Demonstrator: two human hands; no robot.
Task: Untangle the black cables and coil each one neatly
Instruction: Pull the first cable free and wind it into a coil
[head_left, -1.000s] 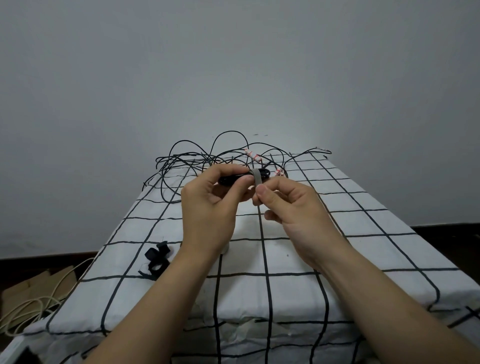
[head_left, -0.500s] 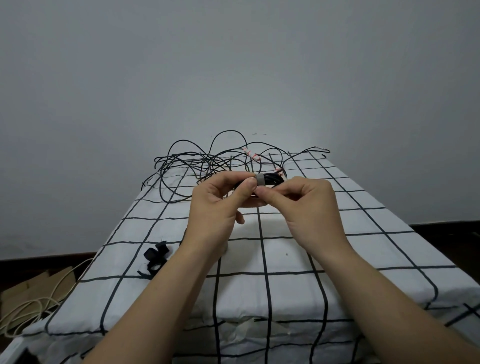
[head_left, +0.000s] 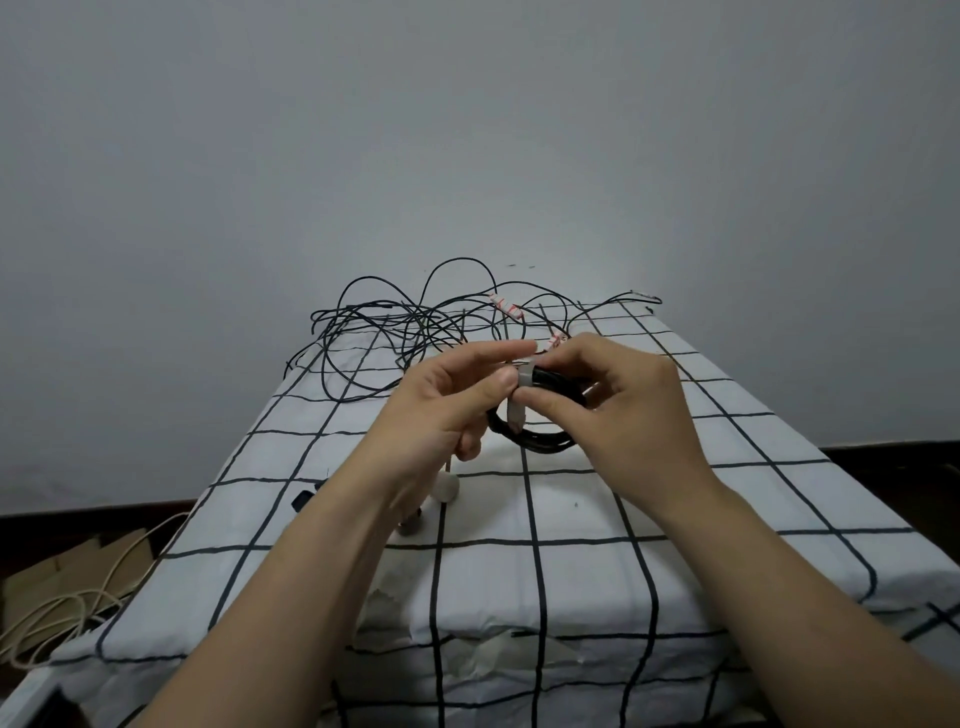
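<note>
A small coil of black cable (head_left: 540, 439) hangs between my hands above the table's middle. A grey strap (head_left: 524, 378) is wrapped round the coil's top, and its loose end hangs down inside the loop. My left hand (head_left: 447, 405) pinches the strap with thumb and forefinger. My right hand (head_left: 618, 410) grips the coil from the right, its thumb pressing on the strap. A tangle of thin black cables (head_left: 395, 332) lies at the table's far end, with red-and-white tags among them.
The table (head_left: 701, 493) wears a white cloth with a black grid. A white plug (head_left: 445, 488) and a black strap (head_left: 301, 501) lie under my left wrist. Cream cable (head_left: 67, 613) and cardboard sit on the floor at left. A wall stands close behind.
The coil has turned and now hangs down as an open loop between my hands. The grey strap's end has come round the coil and hangs free. Both hands shifted slightly right.
</note>
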